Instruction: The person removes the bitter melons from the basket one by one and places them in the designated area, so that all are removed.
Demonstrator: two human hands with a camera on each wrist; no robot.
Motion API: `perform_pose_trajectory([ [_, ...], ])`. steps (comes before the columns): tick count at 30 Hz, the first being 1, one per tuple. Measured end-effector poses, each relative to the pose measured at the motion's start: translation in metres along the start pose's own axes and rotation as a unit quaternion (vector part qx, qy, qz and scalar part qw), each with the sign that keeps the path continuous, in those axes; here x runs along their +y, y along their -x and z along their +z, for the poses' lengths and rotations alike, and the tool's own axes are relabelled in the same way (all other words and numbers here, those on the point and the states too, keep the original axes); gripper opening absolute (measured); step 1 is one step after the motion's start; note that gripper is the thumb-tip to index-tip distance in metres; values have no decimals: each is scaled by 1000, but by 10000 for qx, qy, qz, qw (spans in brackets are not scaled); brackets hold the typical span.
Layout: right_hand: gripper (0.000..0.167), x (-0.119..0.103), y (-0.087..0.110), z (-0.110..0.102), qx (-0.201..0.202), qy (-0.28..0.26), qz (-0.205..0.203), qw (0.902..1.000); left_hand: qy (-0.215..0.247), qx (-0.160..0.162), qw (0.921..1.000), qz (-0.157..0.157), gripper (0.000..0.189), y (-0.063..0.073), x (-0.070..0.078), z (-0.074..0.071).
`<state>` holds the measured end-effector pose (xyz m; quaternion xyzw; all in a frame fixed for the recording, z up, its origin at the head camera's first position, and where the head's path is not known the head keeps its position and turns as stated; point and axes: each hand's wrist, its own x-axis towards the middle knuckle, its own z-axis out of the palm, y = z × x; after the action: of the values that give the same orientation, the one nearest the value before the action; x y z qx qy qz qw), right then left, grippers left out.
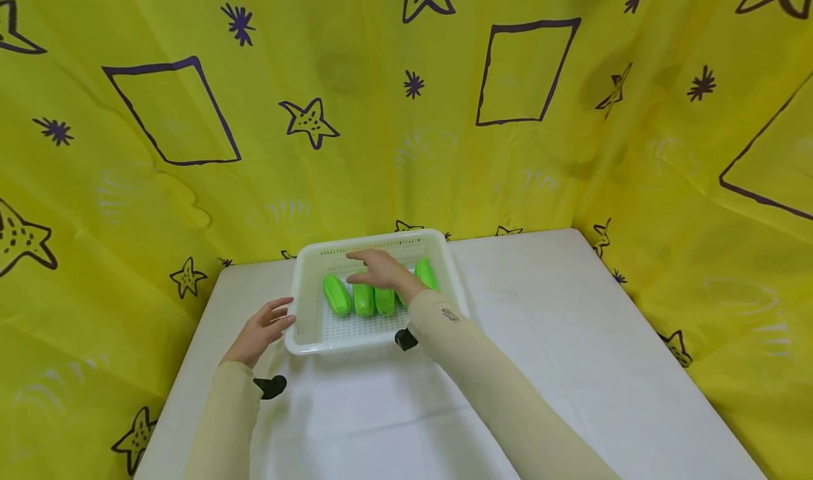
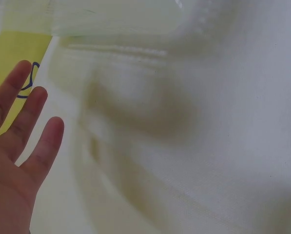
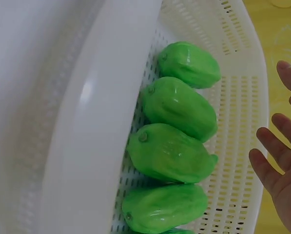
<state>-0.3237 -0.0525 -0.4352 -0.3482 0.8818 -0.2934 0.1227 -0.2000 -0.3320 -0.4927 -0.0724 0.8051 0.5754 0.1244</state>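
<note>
A white perforated plastic basket [image 1: 346, 343] stands toward the back of the table, with several glossy green papayas [image 1: 337, 295] lying in a row on its floor. My right hand [image 1: 380, 268] is over the basket, its fingers spread and holding nothing; it hides part of the row. In the right wrist view, the papayas [image 3: 172, 153] lie side by side, and the fingers overlap the slotted basket wall. At the basket's left side is my left hand [image 1: 260, 333], fingers loosely extended, fingertips right by the rim. The left wrist view shows that hand [image 2: 18, 146] with nothing in it.
The table has a white cover [image 1: 521, 310]. Yellow curtains [image 1: 368, 176] with stars and squares printed on them enclose its back and sides. Black wrist-worn pieces [image 1: 271, 387] stick out near both cuffs.
</note>
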Motion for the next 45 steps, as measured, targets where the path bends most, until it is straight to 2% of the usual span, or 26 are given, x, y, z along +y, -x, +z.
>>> perform_pose_trajectory([
  [9, 55, -4, -6, 6, -138, -169, 89, 9997, -34, 58, 10000, -49, 68, -1, -1, -1],
  [17, 53, -5, -10, 10, -282, -198, 58, 9994, -101, 28, 9999, 94, 64, -1, -3, 0],
  [23, 54, -12, -16, 7, -451, -322, -26, 9985, -25, -25, 10000, -2, 66, 1, -5, -2],
  [32, 55, -14, -27, 2, -320, -492, 7, 9983, -82, -49, 10000, -27, 65, 0, -1, -2],
  [38, 57, -15, -29, 6, -537, -588, -37, 9968, -30, -50, 10000, -75, 66, 0, 0, -1],
  [45, 58, -11, -31, 12, -567, -551, 150, 9968, 49, -54, 9999, -108, 68, -5, -5, -3],
])
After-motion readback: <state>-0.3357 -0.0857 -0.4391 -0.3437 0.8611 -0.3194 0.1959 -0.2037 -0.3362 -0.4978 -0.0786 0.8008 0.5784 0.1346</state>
